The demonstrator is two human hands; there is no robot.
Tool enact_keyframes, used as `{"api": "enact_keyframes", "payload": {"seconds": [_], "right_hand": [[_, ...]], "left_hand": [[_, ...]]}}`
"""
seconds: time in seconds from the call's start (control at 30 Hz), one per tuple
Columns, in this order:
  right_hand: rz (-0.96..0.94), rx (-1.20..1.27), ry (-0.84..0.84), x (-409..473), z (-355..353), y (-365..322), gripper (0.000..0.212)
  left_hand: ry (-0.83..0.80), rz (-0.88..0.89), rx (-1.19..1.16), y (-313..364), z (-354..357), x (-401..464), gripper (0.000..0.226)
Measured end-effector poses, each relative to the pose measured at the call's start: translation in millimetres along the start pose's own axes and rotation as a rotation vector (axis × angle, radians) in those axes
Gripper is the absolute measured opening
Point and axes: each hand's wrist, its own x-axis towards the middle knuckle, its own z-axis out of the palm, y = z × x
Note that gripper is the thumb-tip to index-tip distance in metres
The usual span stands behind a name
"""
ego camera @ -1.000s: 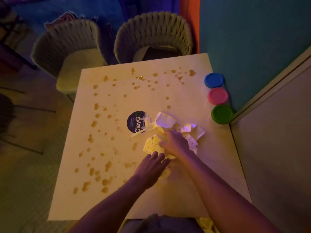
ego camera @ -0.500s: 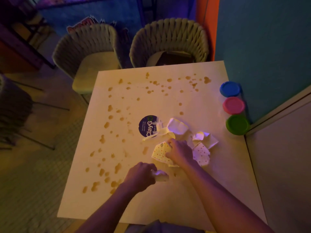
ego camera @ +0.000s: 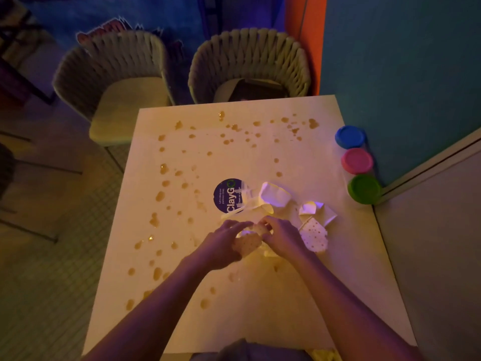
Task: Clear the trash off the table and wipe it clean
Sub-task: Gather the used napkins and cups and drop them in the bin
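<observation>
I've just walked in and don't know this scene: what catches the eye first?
Brown sticky-looking spots speckle the pale table, thickest on its left and far parts. Mid-table, the left hand and right hand gather crumpled paper trash beside a round dark sticker. Three coloured tubs line the right edge by the wall.

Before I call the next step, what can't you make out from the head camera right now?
- Paper scraps under both hands: the left hand and right hand cover most of them, so their count and the fingers' hold are unclear.
- Round ClayGo sticker: its small print is too fine, and a plastic utensil covers its right edge.
- Object on the right chair seat: too dark to identify.
- Table near edge: cut off by the person's body.
</observation>
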Motion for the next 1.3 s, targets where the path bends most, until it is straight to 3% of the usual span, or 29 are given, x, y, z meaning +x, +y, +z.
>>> {"api": "enact_keyframes", "payload": {"seconds": [0.17, 0.37, 0.47, 0.53, 0.6, 0.7, 0.77, 0.93, 1.1, 1.3], "right_hand": [[-0.055, 0.118, -0.055, -5, -11, -3, 0.022], [-0.072, 0.215, -0.035, -6, -18, -16, 0.012], [-0.038, 0.299, -0.086, -2, -22, -25, 0.019], [0.002, 0.367, -0.106, 3, -26, -28, 0.025], [0.05, 0.377, -0.011, 13, -28, -26, 0.03], [0.117, 0.248, 0.238, 32, -30, -20, 0.03], [0.137, 0.135, 0.295, 44, -30, -14, 0.031], [0.18, -0.186, 0.134, 65, -19, -8, 0.054], [0.133, -0.327, 0.072, 76, -9, -3, 0.087], [0.094, -0.345, 0.019, 88, -11, 4, 0.078]], "left_hand": [[-0.024, 0.064, 0.041, -1, -8, 16, 0.106], [0.017, 0.067, -0.096, 0, -12, 32, 0.073], [0.114, 0.027, -0.107, -1, -13, 35, 0.054], [0.169, -0.007, -0.092, -4, -13, 35, 0.051], [0.203, -0.046, -0.055, -10, -12, 34, 0.054], [0.236, -0.114, -0.01, -18, -11, 32, 0.062], [0.238, -0.13, -0.021, -23, -11, 31, 0.063], [0.27, -0.154, -0.139, -29, -10, 32, 0.062], [0.274, -0.147, -0.233, -27, -12, 34, 0.067], [0.282, -0.133, -0.251, -22, -11, 38, 0.065]]}}
